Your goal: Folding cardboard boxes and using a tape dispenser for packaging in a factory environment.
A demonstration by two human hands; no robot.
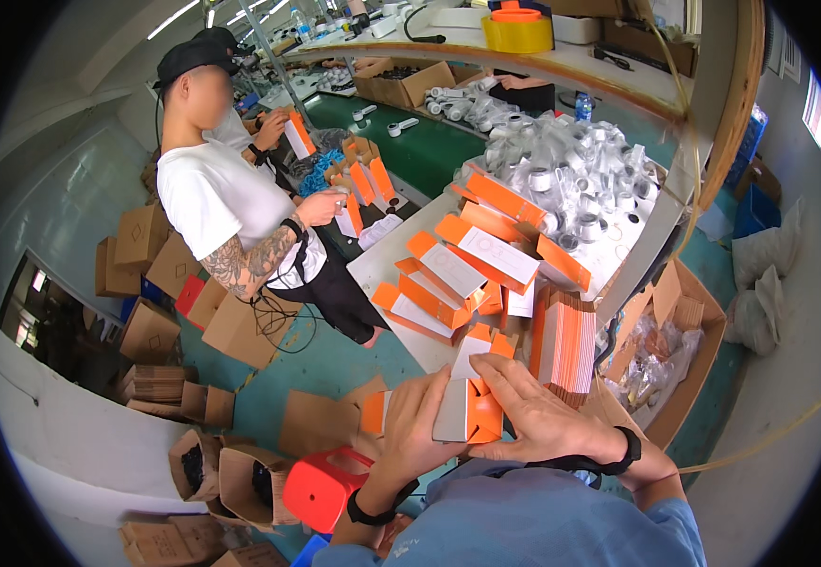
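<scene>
Close to my body I hold a small orange, white and grey carton (456,412) between both hands. My left hand (414,422) grips its left side. My right hand (535,408) presses over its right side, with the fingers reaching along the orange flaps; the fingertips are partly hidden. Just beyond it, several open orange-and-white cartons (494,257) lie jumbled on the white table (373,269). A thick stack of flat folded cartons (566,345) stands right of them. Behind these is a heap of white parts in clear plastic bags (552,170).
A co-worker in a white shirt (222,180) stands at the left, handling similar cartons. A red stool (321,491) and open brown boxes (250,477) are on the floor at lower left. A large cardboard box (699,354) of plastic bags stands right. Yellow tape (519,34) sits on the shelf.
</scene>
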